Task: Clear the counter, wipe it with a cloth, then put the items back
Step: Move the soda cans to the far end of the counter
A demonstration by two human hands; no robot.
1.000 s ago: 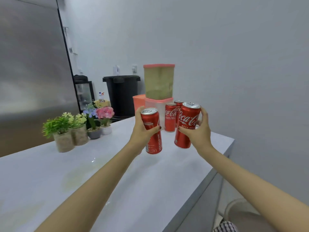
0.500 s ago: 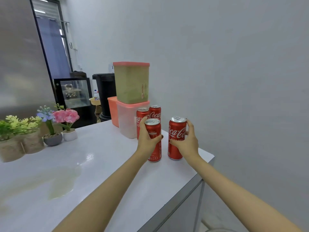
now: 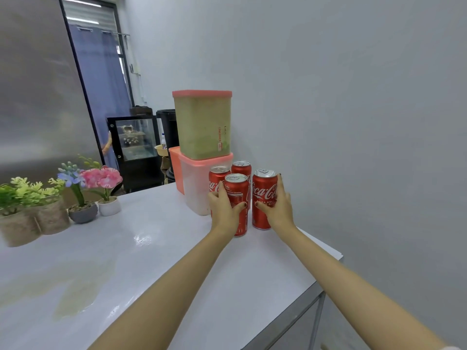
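Note:
Several red cola cans stand grouped at the far right end of the white counter [image 3: 141,261]. My left hand [image 3: 225,210] grips the front left can [image 3: 238,195], which stands on the counter. My right hand [image 3: 279,208] grips the front right can [image 3: 262,198], also standing on the counter near the wall. Two more cans [image 3: 241,168] stand just behind them, against a stack of plastic containers [image 3: 202,127].
Small potted artificial plants [image 3: 83,195] line the counter's left side. A pale smear [image 3: 73,299] marks the counter near me. The counter's right edge [image 3: 328,251] drops off close to the cans. A black display case [image 3: 136,145] and a black bin stand beyond.
Both hands have carried their cans forward and down from mid-air and set them on the counter beside the two cans at the back.

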